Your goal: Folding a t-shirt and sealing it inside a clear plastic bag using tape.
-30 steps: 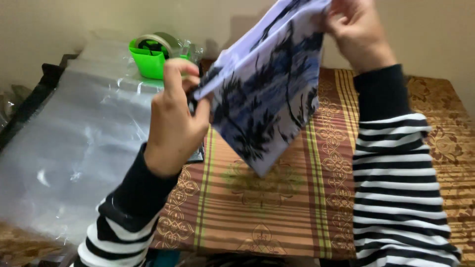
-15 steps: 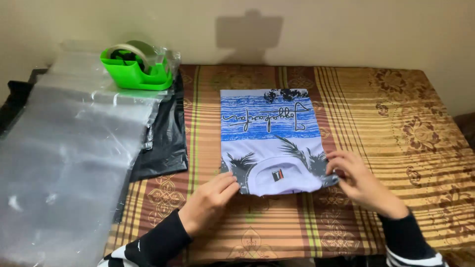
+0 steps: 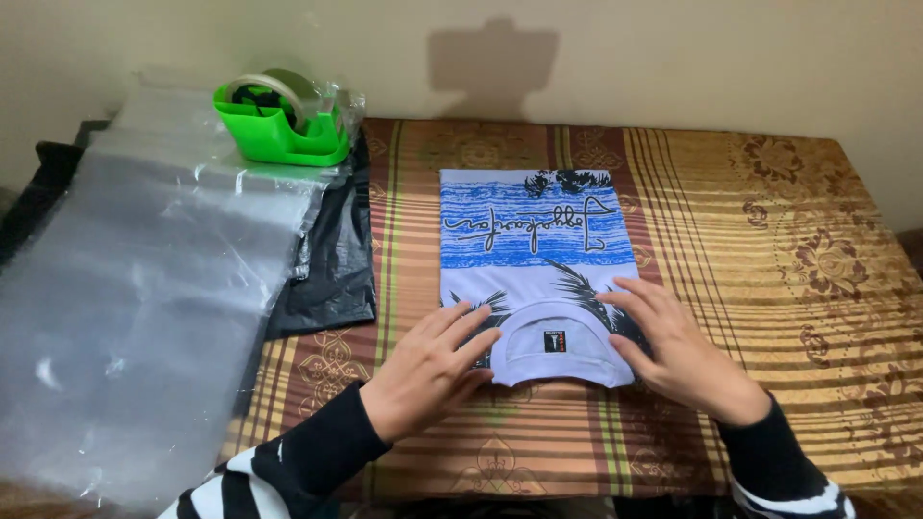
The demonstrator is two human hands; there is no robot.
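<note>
A folded t-shirt, white with a blue band and black palm-tree print, lies flat on the striped brown tablecloth, its collar toward me. My left hand rests palm down, fingers apart, on the shirt's near left corner. On the near right corner my right hand lies flat in the same way. Neither hand grips anything. Both arms wear black sleeves with black-and-white striped upper parts.
A stack of clear plastic bags covers the left side, over a black plastic sheet. A green tape dispenser with a tape roll stands at the back left, near the beige wall.
One second ago both hands held the shirt up in the air. Then it was laid down flat on the cloth, and now my hands press on its near corners.
</note>
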